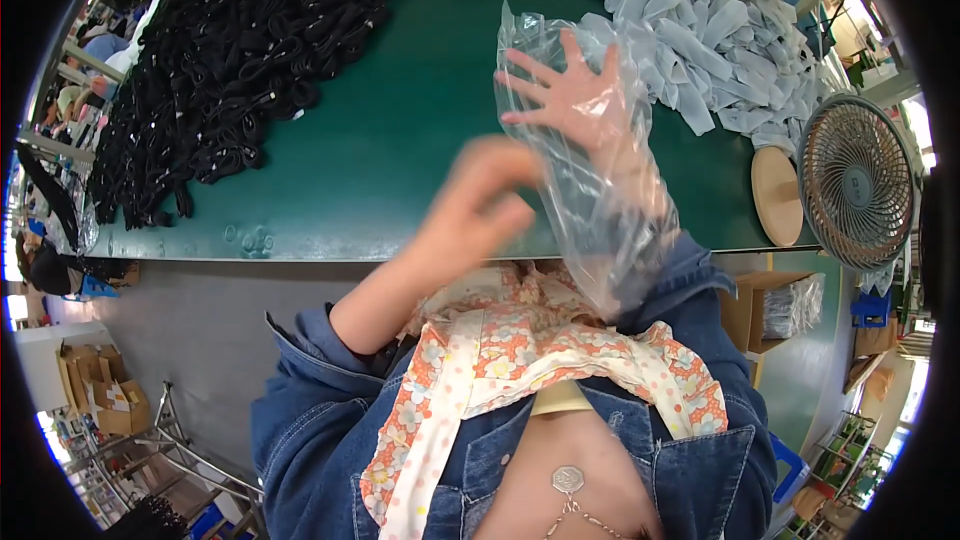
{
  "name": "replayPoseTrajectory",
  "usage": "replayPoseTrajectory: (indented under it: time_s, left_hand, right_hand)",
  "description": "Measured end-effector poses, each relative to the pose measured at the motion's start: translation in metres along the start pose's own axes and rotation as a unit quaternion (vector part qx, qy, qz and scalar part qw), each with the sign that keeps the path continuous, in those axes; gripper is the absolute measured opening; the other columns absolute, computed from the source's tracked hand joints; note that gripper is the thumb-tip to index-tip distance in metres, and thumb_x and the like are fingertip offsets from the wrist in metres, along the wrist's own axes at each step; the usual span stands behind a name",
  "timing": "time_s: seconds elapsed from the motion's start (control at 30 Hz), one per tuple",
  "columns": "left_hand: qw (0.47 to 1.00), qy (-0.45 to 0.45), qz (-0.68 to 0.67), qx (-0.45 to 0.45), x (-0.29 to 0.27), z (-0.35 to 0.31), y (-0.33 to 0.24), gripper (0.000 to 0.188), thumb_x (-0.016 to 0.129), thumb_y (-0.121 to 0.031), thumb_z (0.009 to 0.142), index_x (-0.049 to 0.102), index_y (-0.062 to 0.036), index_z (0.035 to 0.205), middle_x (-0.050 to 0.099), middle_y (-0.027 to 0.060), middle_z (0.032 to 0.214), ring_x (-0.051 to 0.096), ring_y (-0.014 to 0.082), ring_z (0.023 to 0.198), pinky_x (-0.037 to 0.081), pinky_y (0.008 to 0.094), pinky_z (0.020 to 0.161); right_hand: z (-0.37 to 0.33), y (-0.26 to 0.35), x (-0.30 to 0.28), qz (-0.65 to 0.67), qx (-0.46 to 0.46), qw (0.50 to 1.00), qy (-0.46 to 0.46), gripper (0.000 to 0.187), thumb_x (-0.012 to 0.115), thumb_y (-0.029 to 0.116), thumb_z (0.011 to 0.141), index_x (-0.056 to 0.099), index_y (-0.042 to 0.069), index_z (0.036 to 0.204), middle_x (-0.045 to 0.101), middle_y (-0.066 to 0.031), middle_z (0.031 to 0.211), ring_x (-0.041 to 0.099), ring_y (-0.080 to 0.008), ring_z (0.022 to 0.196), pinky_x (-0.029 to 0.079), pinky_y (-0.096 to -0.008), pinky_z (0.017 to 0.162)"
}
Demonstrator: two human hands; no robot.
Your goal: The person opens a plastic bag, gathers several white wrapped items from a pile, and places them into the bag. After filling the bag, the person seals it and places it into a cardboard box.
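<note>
Wearing clear bag [578, 208] at one o'clock over right hand [592, 112], with fingers splayed wide, gripping nothing; best stretch it gently. Cannot tell any grip in blurred, half-curled left hand [463, 213] near twelve.

Blurred left hand [470, 202], cut-off black pile [270, 30]

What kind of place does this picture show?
Probably a factory or packing workshop: heaps of black cords and pale pieces cover much of the green table, with an open carton near it.
</note>
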State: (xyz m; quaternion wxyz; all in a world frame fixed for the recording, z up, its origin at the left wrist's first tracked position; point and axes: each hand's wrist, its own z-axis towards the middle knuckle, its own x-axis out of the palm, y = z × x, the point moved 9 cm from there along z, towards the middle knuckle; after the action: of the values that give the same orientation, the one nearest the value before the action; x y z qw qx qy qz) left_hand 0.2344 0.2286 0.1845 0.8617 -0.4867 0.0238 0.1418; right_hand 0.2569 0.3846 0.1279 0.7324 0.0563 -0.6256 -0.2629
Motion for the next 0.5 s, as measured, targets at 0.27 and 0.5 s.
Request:
replayPoseTrajectory:
  time_s: [0.27, 0.5]
  left_hand:
    - [0.880, -0.262, -0.227, -0.324, -0.089, -0.036, 0.109, 0.028, 0.058, -0.028, 0.092, 0.055, -0.0054, 0.109, 0.056, 0.0000, 0.084, 0.053, 0.0083, 0.074, 0.045, 0.0240, 0.066]
    - [0.867, -0.282, 0.025, -0.411, -0.282, -0.029, 0.116, 0.063, 0.059, -0.029, 0.091, 0.028, -0.0014, 0.139, 0.050, 0.0105, 0.116, 0.053, 0.0152, 0.096, 0.047, 0.0297, 0.079]
  right_hand:
    - [-0.018, -0.117, 0.029, -0.024, 0.167, 0.985, -0.038, 0.054, 0.040, 0.046, 0.096, 0.040, 0.010, 0.137, 0.046, -0.0228, 0.133, 0.041, -0.0360, 0.127, 0.036, -0.0563, 0.101]
    - [-0.082, -0.064, -0.010, -0.230, 0.209, 0.941, -0.136, 0.034, 0.053, 0.018, 0.094, 0.050, -0.003, 0.121, 0.060, -0.0195, 0.112, 0.062, -0.0282, 0.102, 0.050, -0.0375, 0.091]
